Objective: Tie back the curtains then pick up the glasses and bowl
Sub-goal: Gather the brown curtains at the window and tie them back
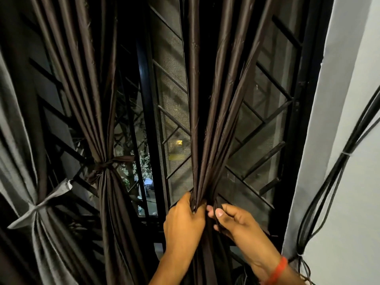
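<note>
Curtain (213,120) gathered (unknotted) by left hand (185,221), right hand (236,223).

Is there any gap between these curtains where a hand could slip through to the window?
Yes: between the tied brown curtain and the gathered curtain, bare window grille shows. It is crowded where the left hand and right hand bunch the folds.
</note>
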